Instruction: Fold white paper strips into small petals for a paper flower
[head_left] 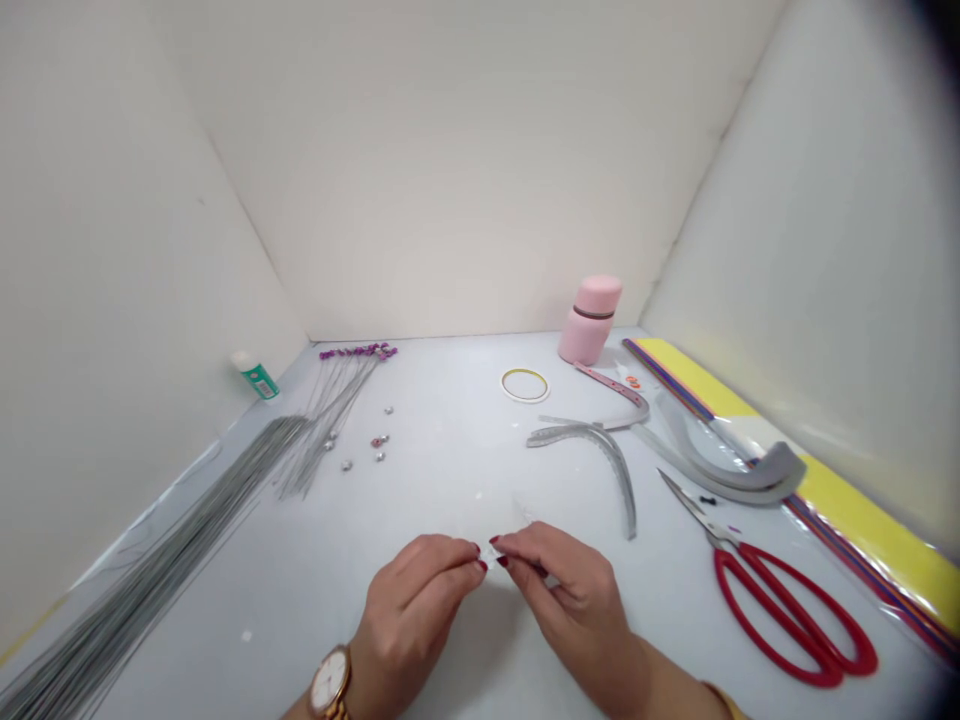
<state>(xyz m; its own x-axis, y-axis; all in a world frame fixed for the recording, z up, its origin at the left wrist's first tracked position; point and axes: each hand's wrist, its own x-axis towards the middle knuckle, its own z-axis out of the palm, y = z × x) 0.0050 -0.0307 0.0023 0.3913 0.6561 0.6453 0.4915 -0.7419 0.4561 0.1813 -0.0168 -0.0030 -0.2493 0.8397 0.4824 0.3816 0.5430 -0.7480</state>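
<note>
Both hands meet low in the middle of the head view, fingertips almost touching. My left hand (420, 600), with a gold watch (330, 680) on its wrist, pinches one side of a small whitish, clear piece (490, 556). On its other side, my right hand (566, 595) has thumb and forefinger closed at the piece. A thin clear strip (523, 508) sticks up behind the right fingers. The piece is too small to make out well, and the fingers cover part of it.
Grey wires (172, 540) and purple-tipped stems (337, 400) lie left, near small silvery beads (380, 457). A tape ring (525, 386), pink bottle (591, 322) and grey curved strips (619, 470) are farther back. Red-handled scissors (780, 600) and yellow sheets (870, 510) lie right.
</note>
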